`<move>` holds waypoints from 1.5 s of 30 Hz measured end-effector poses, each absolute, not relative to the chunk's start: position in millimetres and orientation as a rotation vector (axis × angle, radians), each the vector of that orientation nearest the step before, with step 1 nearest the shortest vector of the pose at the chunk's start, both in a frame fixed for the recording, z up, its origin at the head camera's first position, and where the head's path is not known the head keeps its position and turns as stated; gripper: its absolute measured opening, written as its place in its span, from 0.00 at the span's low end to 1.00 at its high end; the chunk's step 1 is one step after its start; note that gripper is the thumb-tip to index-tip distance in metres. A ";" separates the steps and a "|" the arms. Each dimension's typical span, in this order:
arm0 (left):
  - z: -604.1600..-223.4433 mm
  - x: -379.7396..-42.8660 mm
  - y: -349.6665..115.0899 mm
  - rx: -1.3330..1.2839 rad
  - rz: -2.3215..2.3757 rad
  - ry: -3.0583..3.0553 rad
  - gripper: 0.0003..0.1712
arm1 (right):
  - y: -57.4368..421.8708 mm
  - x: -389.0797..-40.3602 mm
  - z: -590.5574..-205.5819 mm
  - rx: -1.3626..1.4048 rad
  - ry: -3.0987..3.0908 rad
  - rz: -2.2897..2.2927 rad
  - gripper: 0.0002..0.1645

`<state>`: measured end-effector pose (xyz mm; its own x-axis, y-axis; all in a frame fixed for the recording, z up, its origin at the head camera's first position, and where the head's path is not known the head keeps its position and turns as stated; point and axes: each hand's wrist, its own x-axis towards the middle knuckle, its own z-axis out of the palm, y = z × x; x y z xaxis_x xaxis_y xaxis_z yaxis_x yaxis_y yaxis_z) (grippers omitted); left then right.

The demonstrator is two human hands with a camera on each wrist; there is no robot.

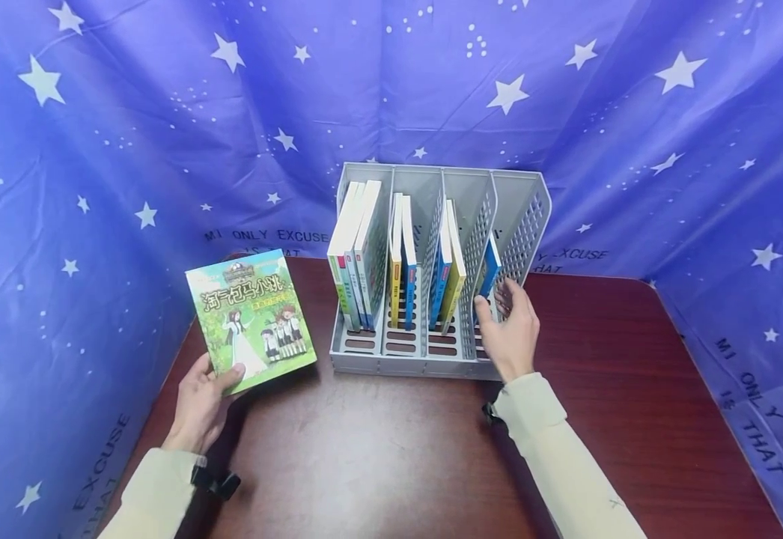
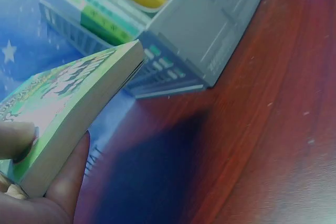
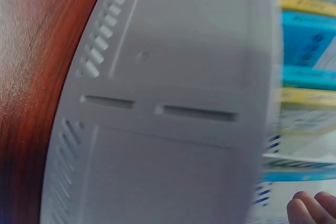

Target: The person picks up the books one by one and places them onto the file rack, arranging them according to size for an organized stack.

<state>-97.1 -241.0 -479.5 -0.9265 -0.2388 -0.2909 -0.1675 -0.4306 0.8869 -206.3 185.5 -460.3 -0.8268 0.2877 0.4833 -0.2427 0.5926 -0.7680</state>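
My left hand [image 1: 201, 404] grips a green-covered paperback book [image 1: 257, 318] by its lower left corner, thumb on the front cover and fingers behind. The cover, with cartoon children and a figure in a white dress, faces up. In the left wrist view the page edges of this book [image 2: 86, 121] show. My right hand [image 1: 513, 329] reaches into the rightmost compartment of a grey file rack [image 1: 401, 365], thumb and fingers spread apart. Just beyond it a thin blue book [image 1: 491, 263] leans in that compartment. Fingertips [image 3: 310, 208] show near its blue edge in the right wrist view.
Other books stand upright in the rack: several white-edged ones [image 1: 358, 247] at left, a yellow one [image 1: 396, 292] and blue ones in the middle compartments. A dark red wooden table [image 1: 378, 442] lies beneath. Purple star-printed curtains [image 1: 284, 97] enclose the table's back and sides.
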 end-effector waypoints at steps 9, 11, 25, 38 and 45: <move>-466.7 -70.6 -222.6 0.344 -2.537 -1.704 0.20 | 176.5 -173.4 -437.8 0.176 -2.182 1.178 0.27; -463.2 -68.0 -216.6 0.288 -2.534 -1.720 0.21 | 172.8 -165.9 -434.0 0.220 -2.192 1.197 0.27; -448.6 -55.6 -168.5 0.039 -2.508 -1.846 0.22 | 123.4 -115.5 -432.6 0.551 -2.469 1.965 0.25; -451.6 -52.7 -142.4 -0.055 -2.537 -1.919 0.26 | 100.0 -92.0 -444.9 0.628 -2.284 2.434 0.24; -455.7 -51.7 -139.5 -0.083 -2.582 -1.927 0.28 | 100.2 -85.2 -447.3 0.530 -2.315 2.503 0.28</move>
<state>-51.7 -139.5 -455.7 -0.9954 0.0956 -0.0076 -0.0345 -0.2827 0.9586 -85.2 100.2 -447.3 -0.9064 -0.4222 0.0135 0.0194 -0.0736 -0.9971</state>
